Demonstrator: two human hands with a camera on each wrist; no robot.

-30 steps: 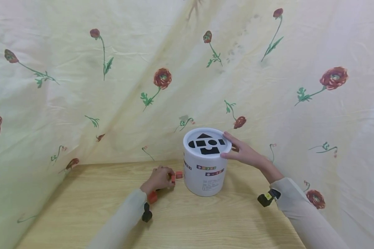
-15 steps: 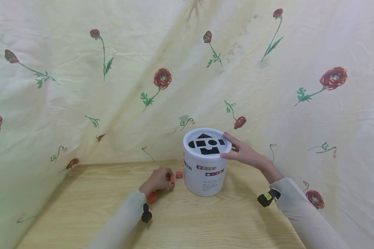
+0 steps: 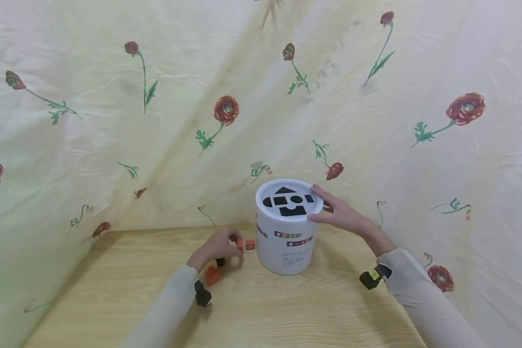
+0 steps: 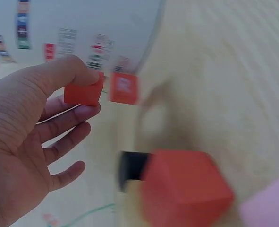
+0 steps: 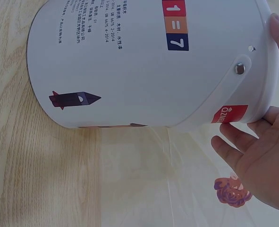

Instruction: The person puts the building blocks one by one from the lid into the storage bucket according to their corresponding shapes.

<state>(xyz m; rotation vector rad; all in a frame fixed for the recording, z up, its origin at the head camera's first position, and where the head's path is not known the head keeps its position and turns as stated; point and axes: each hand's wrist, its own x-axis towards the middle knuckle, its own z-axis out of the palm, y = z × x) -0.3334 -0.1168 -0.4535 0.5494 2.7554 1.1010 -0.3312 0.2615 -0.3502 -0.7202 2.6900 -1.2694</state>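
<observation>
Flower-print cloth (image 3: 169, 130) behind a wooden table (image 3: 296, 309)

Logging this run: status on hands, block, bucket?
Left hand pinching red block. Right hand resting on bucket. Bucket upright. Second red block between held block and bucket, possibly in the way.

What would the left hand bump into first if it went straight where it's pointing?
Probably the loose red block, just ahead of the pinched block in the left hand. The white bucket looks next, though exact depth is hard to tell.
</observation>
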